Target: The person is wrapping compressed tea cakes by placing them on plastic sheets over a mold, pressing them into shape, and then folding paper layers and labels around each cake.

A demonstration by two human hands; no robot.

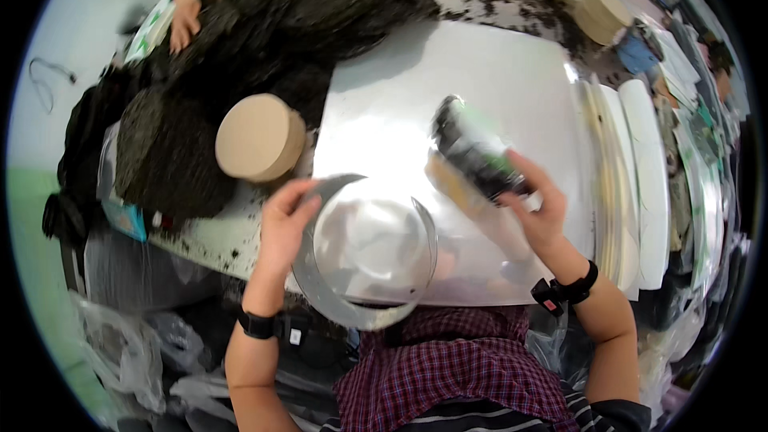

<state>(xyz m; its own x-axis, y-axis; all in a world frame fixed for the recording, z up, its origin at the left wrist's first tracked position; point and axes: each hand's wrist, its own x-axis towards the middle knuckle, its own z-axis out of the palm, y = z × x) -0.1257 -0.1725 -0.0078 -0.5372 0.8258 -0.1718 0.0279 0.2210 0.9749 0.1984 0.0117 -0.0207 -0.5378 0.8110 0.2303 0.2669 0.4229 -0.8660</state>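
Note:
My left hand grips the upper left rim of a wide, shiny metal-looking ring. The ring stands at the near edge of a silvery sheet, and the sheet shows through its middle. In my right hand is a plastic packet with dark contents and green markings. It is tilted above the sheet and smeared by motion, so its details are unclear. The sheet mirrors a yellowish patch below it. A round stack of beige discs lies left of the sheet, beyond my left hand.
Dark, layered seaweed-like sheets are heaped along the left and far side. Another person's hand rests by the heap. Far off stand more beige stacks. White and yellowish sheets line the right side, and clear plastic bags hang lower left.

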